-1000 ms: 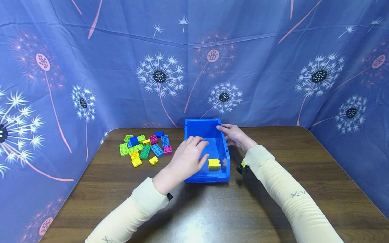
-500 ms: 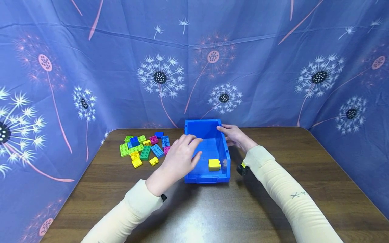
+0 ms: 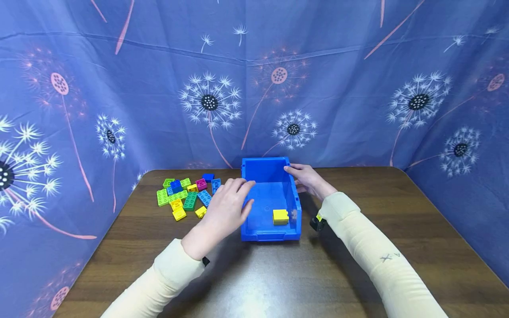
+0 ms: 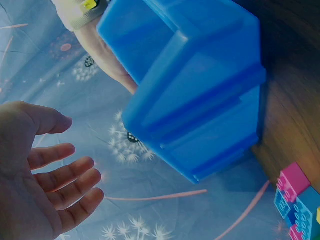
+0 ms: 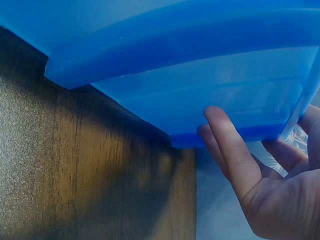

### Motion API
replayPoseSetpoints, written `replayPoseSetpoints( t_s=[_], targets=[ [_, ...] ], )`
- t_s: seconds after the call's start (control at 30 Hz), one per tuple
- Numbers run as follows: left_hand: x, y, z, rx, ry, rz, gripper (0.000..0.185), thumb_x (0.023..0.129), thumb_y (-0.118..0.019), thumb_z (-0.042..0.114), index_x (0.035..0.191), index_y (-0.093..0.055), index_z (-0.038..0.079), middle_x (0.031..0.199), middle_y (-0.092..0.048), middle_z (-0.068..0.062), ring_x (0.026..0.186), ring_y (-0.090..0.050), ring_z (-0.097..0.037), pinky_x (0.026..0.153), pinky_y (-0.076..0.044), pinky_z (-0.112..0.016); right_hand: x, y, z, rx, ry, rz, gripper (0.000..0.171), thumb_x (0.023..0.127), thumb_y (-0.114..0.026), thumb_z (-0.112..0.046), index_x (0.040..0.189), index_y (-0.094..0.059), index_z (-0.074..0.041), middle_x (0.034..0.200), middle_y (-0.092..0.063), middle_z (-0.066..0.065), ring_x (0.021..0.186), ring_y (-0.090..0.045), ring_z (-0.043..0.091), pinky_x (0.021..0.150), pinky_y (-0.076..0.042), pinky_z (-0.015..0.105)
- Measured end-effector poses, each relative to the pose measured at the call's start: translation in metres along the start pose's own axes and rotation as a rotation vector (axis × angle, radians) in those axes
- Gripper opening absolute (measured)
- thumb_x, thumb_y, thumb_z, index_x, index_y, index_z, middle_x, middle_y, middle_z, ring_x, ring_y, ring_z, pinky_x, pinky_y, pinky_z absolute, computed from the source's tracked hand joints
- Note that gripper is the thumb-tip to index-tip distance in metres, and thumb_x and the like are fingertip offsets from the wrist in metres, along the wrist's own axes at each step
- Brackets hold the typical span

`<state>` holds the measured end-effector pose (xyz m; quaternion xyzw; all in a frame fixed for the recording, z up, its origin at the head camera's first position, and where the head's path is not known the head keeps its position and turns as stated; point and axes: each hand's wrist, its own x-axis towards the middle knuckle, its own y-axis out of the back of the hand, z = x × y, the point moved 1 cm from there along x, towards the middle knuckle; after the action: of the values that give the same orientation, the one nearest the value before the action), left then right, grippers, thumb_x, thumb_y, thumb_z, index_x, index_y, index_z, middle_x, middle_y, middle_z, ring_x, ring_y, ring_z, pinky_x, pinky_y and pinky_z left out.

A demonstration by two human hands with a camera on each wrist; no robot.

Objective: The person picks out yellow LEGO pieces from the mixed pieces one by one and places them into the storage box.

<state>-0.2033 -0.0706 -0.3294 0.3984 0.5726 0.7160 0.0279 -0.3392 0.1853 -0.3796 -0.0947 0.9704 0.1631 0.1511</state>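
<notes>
Item: blue bin point(image 3: 270, 198), centre of table point(image 3: 278, 274), long axis near–far, open top.
Contents: one yellow brick point(image 3: 280, 216), near-right corner inside.
Brick pile point(image 3: 187, 194): loose on table, left of bin, w/ a gap.
Left hand point(image 3: 226, 210): over bin's left wall, betw. pile and bin; fingers point(image 4: 60, 180) released, spread, holding nothing. Pile lies to its left, just beside; this hand is nearer it.
Right hand point(image 3: 308, 179): on bin's far-right rim; fingers point(image 5: 230, 150) lie fairly straight along the outer wall, thumb at the rim.
</notes>
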Motion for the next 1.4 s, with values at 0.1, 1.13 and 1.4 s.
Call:
replayPoseSetpoints(
  t_s=[0.1, 1.13, 1.4],
  targets=[
    [-0.002, -0.001, -0.005, 0.003, 0.004, 0.009, 0.047, 0.084, -0.070, 0.027, 0.126, -0.057, 0.010, 0.115, -0.062, -0.008, 0.103, -0.057, -0.022, 0.084, -0.052, -0.036, -0.001, 0.000, 0.001, -0.008, 0.004, 0.003, 0.074, 0.093, -0.051, -0.049, 0.151, -0.022, -0.015, 0.147, -0.038, 0.016, 0.118, -0.054, 0.039, 0.086, -0.052, 0.049],
    [-0.030, -0.010, -0.061, 0.035, 0.211, -0.050, 0.047, 0.082, -0.071, 0.023, 0.123, -0.058, 0.005, 0.116, -0.061, -0.014, 0.108, -0.055, -0.033, 0.090, -0.049, -0.047, -0.001, 0.000, 0.005, -0.021, 0.005, 0.019, 0.076, 0.092, -0.052, -0.052, 0.151, -0.020, -0.017, 0.148, -0.037, 0.014, 0.120, -0.053, 0.039, 0.090, -0.050, 0.049],
    [-0.032, -0.012, -0.072, 0.020, 0.250, -0.079, 0.046, 0.083, -0.071, 0.023, 0.122, -0.058, 0.002, 0.115, -0.060, -0.017, 0.106, -0.054, -0.033, 0.090, -0.048, -0.047, 0.000, 0.000, 0.005, -0.022, -0.002, 0.028, 0.074, 0.092, -0.052, -0.051, 0.151, -0.022, -0.018, 0.147, -0.038, 0.014, 0.118, -0.054, 0.038, 0.088, -0.051, 0.048]
  ],
)
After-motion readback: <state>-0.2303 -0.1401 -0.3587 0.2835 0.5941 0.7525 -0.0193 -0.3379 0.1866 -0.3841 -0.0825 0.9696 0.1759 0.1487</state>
